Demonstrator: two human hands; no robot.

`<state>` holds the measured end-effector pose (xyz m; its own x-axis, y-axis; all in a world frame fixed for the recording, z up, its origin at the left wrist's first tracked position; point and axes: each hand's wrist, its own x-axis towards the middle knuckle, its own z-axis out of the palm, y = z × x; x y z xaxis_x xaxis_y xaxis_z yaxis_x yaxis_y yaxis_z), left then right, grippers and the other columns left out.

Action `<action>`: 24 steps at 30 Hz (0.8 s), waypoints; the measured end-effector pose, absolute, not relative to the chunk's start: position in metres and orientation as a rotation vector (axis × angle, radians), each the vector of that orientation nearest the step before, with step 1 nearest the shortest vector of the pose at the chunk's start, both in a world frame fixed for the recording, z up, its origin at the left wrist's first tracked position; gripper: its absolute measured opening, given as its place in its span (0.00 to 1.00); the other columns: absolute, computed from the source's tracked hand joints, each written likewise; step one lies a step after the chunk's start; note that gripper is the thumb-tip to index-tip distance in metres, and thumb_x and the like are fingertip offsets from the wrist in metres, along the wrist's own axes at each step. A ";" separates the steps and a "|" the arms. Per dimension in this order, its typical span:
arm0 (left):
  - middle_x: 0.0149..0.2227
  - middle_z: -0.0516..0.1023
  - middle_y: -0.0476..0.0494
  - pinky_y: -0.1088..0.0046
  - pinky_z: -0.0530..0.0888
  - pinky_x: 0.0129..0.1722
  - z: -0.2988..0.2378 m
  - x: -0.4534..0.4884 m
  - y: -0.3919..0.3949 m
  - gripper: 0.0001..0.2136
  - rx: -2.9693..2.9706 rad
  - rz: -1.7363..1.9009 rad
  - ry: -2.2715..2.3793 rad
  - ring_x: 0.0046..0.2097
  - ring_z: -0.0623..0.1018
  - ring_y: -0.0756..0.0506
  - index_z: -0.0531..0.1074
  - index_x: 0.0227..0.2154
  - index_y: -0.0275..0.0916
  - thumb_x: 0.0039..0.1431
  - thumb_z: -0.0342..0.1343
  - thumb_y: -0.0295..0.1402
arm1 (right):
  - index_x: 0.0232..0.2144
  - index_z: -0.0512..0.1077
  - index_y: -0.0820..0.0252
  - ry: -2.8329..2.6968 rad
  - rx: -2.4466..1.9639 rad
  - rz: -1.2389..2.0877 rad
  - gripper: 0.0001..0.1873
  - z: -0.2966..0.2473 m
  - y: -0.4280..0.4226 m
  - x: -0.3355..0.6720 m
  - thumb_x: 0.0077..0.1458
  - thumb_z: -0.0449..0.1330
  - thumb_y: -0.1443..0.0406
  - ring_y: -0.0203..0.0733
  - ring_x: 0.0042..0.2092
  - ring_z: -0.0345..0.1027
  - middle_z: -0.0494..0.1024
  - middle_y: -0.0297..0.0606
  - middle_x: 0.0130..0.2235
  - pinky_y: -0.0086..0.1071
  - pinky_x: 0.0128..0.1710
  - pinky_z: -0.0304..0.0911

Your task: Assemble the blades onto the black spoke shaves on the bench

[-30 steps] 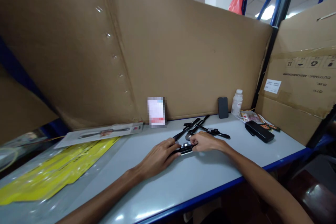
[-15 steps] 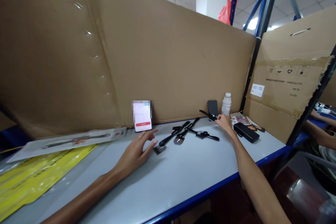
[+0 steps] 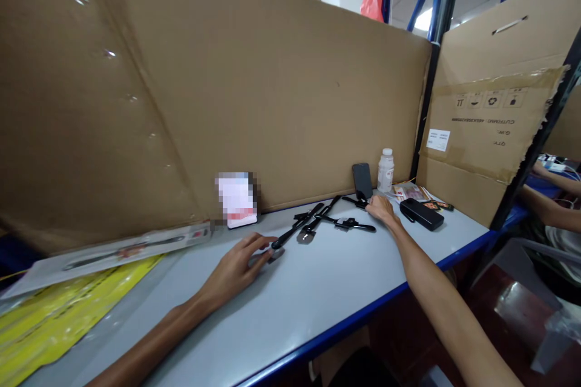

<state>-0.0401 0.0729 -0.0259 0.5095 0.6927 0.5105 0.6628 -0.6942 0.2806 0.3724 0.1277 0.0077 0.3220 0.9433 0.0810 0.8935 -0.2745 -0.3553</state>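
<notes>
Several black spokeshaves lie crossed over each other on the grey-white table. My left hand has its thumb and fingertips closed about the near handle end of one long black spokeshave, which rests on the table. My right hand pinches the end of another black spokeshave, low at the table's back right; its gripped end is hidden by the fingers. Between the hands lie a third spokeshave with a shiny middle plate and one more running diagonally beneath the others.
A phone with a lit screen leans on the cardboard wall. Behind my right hand stand a dark phone and a white bottle. A black power bank lies right. Yellow packaging covers the left. Another person's arm shows far right.
My left hand has moved right and closed on the handle end of the near spokeshave. The spokeshave in my right hand has come down flatter toward the table. The view has shifted slightly.
</notes>
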 end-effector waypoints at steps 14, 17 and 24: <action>0.44 0.79 0.42 0.64 0.78 0.45 -0.020 -0.034 0.068 0.15 2.693 0.856 1.106 0.43 0.80 0.42 0.80 0.46 0.43 0.72 0.48 0.39 | 0.48 0.82 0.64 -1.801 -2.136 0.093 0.18 0.028 0.112 0.357 0.57 0.60 0.72 0.55 0.58 0.74 0.82 0.56 0.53 0.34 0.50 0.63; 0.44 0.78 0.42 0.64 0.78 0.45 -0.021 -0.034 0.067 0.14 2.705 0.852 1.072 0.43 0.80 0.42 0.80 0.46 0.42 0.70 0.49 0.36 | 0.45 0.84 0.60 -1.898 -2.017 0.168 0.14 0.032 0.114 0.350 0.58 0.62 0.69 0.51 0.54 0.76 0.84 0.49 0.49 0.32 0.47 0.63; 0.45 0.79 0.43 0.63 0.79 0.46 -0.022 -0.036 0.068 0.12 2.734 0.823 1.026 0.45 0.80 0.42 0.80 0.44 0.43 0.69 0.50 0.35 | 0.38 0.84 0.58 -2.077 -1.799 0.537 0.14 0.023 0.120 0.344 0.45 0.75 0.62 0.40 0.38 0.76 0.84 0.33 0.34 0.25 0.35 0.62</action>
